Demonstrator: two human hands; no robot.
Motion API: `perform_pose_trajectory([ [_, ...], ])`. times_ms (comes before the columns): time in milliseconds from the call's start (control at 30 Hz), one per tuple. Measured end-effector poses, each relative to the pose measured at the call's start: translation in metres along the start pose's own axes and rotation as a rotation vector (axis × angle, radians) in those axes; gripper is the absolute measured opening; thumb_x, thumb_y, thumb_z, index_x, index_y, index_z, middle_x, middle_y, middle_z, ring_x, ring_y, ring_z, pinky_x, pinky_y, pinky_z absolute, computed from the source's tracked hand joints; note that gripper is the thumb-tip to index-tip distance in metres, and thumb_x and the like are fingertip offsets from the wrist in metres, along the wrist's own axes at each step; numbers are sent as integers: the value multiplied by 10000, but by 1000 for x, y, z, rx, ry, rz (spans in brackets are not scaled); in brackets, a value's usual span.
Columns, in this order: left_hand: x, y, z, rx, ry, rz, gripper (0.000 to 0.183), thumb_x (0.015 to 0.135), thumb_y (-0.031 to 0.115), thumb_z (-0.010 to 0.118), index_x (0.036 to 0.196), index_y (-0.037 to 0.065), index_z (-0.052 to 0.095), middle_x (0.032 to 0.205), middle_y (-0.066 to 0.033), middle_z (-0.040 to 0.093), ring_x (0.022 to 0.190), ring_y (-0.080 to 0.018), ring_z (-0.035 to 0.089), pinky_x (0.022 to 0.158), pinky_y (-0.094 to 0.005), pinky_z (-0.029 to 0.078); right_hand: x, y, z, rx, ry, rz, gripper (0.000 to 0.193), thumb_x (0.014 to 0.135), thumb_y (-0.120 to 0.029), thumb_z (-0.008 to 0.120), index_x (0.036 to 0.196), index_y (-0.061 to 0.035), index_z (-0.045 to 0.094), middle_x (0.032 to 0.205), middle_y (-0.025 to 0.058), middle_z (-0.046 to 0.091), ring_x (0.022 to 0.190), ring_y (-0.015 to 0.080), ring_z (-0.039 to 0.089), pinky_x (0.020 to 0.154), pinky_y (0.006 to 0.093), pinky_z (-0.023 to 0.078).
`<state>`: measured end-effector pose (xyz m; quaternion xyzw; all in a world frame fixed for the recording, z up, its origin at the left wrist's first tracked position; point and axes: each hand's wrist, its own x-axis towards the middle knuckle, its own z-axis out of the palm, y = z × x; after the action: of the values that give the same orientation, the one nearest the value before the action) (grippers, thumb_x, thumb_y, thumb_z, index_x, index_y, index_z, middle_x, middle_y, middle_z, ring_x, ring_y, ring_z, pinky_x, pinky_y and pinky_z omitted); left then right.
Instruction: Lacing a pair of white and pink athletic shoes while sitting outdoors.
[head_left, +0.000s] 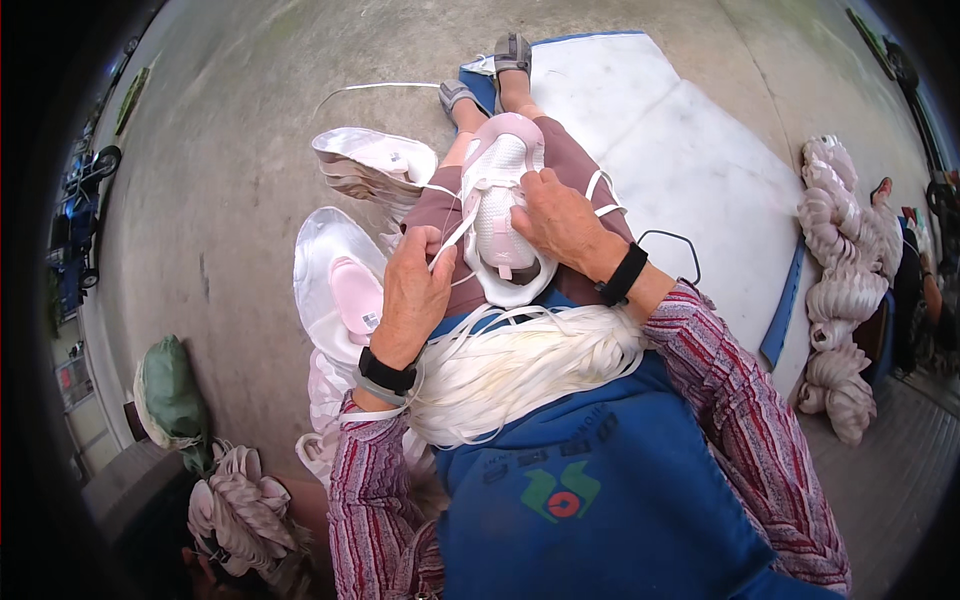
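Observation:
A white and pink shoe upper [512, 130] lies over my lap, its opening toward me and its mesh tongue [497, 225] showing in the middle. My left hand [415, 290] is closed on a flat white shoelace [458, 232] at the upper's left side. On the other side, the fingers of my right hand [570, 222] are bent against the upper's eyelet edge and hold it; whether they also pinch a lace is hidden. A thick bundle of loose white laces [530, 370] rests across my blue apron [610, 480], just below the upper.
Stacked shoe uppers [375, 160] and more pieces [335, 270] lie at my left. A white board [690, 160] covers the floor to the right. Beyond it are bundled uppers [835, 240]. A green sack [170, 390] and another bundle [245, 510] sit at lower left.

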<state>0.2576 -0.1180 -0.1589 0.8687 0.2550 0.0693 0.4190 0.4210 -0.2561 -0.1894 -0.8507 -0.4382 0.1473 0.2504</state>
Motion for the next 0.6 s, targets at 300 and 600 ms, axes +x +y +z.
perform_pose_trajectory([
  [300, -18, 33, 3, 265, 189, 150, 158, 818, 66, 664, 867, 9, 525, 886, -163, 497, 764, -350, 558, 646, -430, 446, -1, 2, 10, -19, 55, -21, 204, 849, -98, 548, 960, 58, 476, 898, 256, 549, 753, 409, 623, 657, 445, 540],
  [600, -27, 22, -16, 326, 261, 143, 200, 784, 56, 706, 808, 4, 513, 754, -136, 492, 718, -324, 519, 612, -414, 412, 4, 4, 11, 30, 46, -22, 193, 835, -54, 545, 975, 53, 466, 893, 254, 539, 778, 417, 609, 680, 449, 527],
])
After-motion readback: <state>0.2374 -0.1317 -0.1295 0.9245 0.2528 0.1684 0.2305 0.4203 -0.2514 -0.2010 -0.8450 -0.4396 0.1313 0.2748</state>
